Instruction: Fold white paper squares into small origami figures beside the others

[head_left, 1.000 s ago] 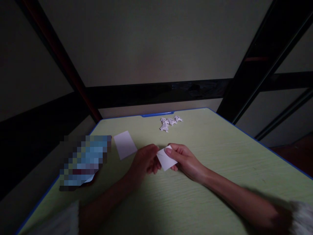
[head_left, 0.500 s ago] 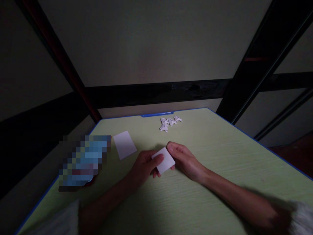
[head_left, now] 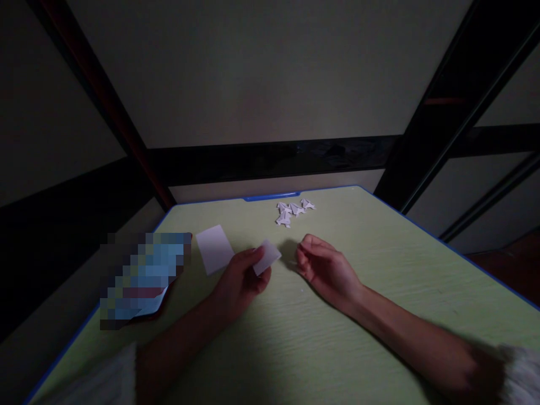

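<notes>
My left hand pinches a small white square of paper between thumb and fingers, tilted above the table. The thumb lies on top of the sheet, and the fingers curl beneath it. To the right and apart from the paper, my right hand is closed, thumb against curled fingers; whether anything small is inside cannot be made out. A larger white sheet of paper lies flat just beyond my left hand. Farther back, several small folded paper figures sit in a cluster.
The pale green table has a blue edge and a blue handle-like strip at its far side. A blurred-out blue item with a dark red edge lies at the left. Dark-framed panels stand right behind the table.
My right hand has let go of the small paper and moved slightly right, its fingers curling. My left hand has drawn back left with the paper and turned it.
</notes>
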`<action>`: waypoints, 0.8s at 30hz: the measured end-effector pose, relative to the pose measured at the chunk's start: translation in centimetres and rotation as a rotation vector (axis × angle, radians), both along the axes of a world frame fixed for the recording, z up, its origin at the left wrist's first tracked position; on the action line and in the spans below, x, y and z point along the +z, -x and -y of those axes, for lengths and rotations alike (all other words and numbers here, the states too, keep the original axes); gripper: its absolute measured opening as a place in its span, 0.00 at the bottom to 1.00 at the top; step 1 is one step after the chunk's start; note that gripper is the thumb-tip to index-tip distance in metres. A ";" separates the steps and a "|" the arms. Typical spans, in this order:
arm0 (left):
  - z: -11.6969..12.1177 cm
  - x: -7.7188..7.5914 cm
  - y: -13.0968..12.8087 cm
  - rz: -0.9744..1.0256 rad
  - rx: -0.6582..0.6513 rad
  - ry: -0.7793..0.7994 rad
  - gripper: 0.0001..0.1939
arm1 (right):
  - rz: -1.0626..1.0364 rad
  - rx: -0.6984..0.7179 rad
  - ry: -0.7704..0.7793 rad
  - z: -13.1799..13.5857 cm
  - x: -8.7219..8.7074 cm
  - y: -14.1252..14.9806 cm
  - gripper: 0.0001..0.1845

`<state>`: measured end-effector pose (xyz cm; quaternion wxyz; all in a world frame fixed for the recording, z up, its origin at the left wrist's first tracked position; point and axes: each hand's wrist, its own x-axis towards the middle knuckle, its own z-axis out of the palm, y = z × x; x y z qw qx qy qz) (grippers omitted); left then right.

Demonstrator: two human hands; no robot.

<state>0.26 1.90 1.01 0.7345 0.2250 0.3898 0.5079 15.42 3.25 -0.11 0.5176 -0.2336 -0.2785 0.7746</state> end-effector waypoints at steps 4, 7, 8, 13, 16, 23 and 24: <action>0.2 -0.8 0.0 -0.097 -0.029 -0.057 0.09 | 0.165 0.013 -0.148 0.7 0.2 0.7 0.06; 0.3 -1.2 0.1 -0.182 -0.150 -0.145 0.11 | 0.203 0.039 -0.225 1.0 0.2 0.9 0.07; 0.3 -1.3 0.0 -0.203 -0.176 -0.167 0.12 | 0.216 0.048 -0.246 1.1 0.2 0.9 0.07; 0.3 -1.5 0.0 -0.223 -0.204 -0.201 0.12 | 0.250 0.068 -0.319 1.0 -0.2 0.8 0.06; 0.4 -1.5 0.1 -0.247 -0.210 -0.201 0.12 | 0.263 0.066 -0.378 0.9 -0.4 0.7 0.06; 0.5 -1.6 -0.1 -0.334 -0.196 -0.221 0.13 | 0.384 0.119 -0.457 0.8 -0.5 0.6 0.06; 0.5 -1.6 -0.1 -0.337 -0.180 -0.225 0.13 | 0.376 0.089 -0.437 0.8 -0.4 0.6 0.05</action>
